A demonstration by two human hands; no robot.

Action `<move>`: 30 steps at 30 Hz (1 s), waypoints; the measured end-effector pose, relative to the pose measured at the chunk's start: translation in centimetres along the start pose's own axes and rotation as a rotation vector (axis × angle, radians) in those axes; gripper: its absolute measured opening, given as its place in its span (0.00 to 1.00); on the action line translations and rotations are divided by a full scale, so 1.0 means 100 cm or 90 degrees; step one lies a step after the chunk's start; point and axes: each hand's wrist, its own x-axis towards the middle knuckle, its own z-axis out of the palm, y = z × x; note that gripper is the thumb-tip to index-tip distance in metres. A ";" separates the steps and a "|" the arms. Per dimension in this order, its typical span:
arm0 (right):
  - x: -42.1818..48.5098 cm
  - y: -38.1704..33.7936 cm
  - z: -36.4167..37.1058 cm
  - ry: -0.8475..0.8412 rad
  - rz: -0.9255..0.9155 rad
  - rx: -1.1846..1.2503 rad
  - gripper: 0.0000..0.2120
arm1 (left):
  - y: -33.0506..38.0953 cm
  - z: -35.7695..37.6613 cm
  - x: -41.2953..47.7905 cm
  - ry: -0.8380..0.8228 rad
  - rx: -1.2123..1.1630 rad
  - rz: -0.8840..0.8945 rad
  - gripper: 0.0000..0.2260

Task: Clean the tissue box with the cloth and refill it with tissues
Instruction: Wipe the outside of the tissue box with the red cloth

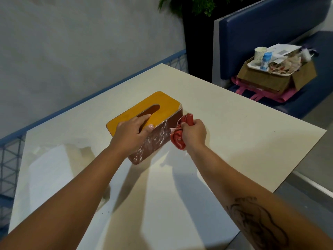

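Two bare forearms reach in from the near edge, the right one carrying a dark tattoo (259,219) close to the camera.

Left hand (132,131) lies flat on the lid of the tissue box (158,105), palm down, fingers (144,118) reaching into the oval slot (150,110), thumb hooked over the lid's near edge. Spread wide, pressing rather than gripping.

Right hand (194,130) is balled tight around a red cloth (180,136). Crumpled cloth sticks out of the fist above and below, touching the box's near right corner.

Tissue box: yellow-orange top, reddish-brown sides. It sits near the middle of the pale cream surface (234,127), turned at an angle to the edges. The side wall facing the person is streaked with white smears (158,139), thickest along the upper edge. Slot looks dark; contents cannot be made out.

Arm shadows fall across the surface toward the near edge.

Beyond the surface's far right corner, a blue padded bench (270,24). On its seat a cardboard box (266,80) carries a white tray (252,66) with a paper cup (260,53), a small blue-capped bottle (264,60) and crumpled papers (281,51). Pink straps (241,87) show under the cardboard. Green plant (198,4) at top, grey wall (72,42) to the left
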 end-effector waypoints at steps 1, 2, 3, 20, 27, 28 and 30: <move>-0.004 -0.002 0.000 0.001 -0.021 0.003 0.09 | 0.001 0.000 0.000 0.002 0.001 -0.001 0.21; -0.010 -0.002 0.001 0.001 -0.047 0.009 0.07 | 0.001 0.001 0.000 0.006 0.003 -0.003 0.21; -0.018 -0.001 0.004 -0.006 -0.072 0.011 0.05 | 0.000 0.001 0.001 0.008 0.003 -0.003 0.21; -0.005 -0.006 0.002 -0.082 -0.086 0.055 0.04 | 0.003 -0.001 0.001 0.012 -0.046 -0.055 0.25; -0.013 0.014 0.009 -0.124 -0.112 0.034 0.04 | 0.002 0.002 0.002 0.029 -0.048 -0.053 0.24; -0.008 0.015 0.009 -0.127 -0.084 0.026 0.05 | 0.002 0.002 0.002 0.030 -0.050 -0.053 0.24; 0.001 0.014 0.009 -0.133 -0.021 0.022 0.07 | 0.002 0.002 0.002 0.033 -0.050 -0.052 0.24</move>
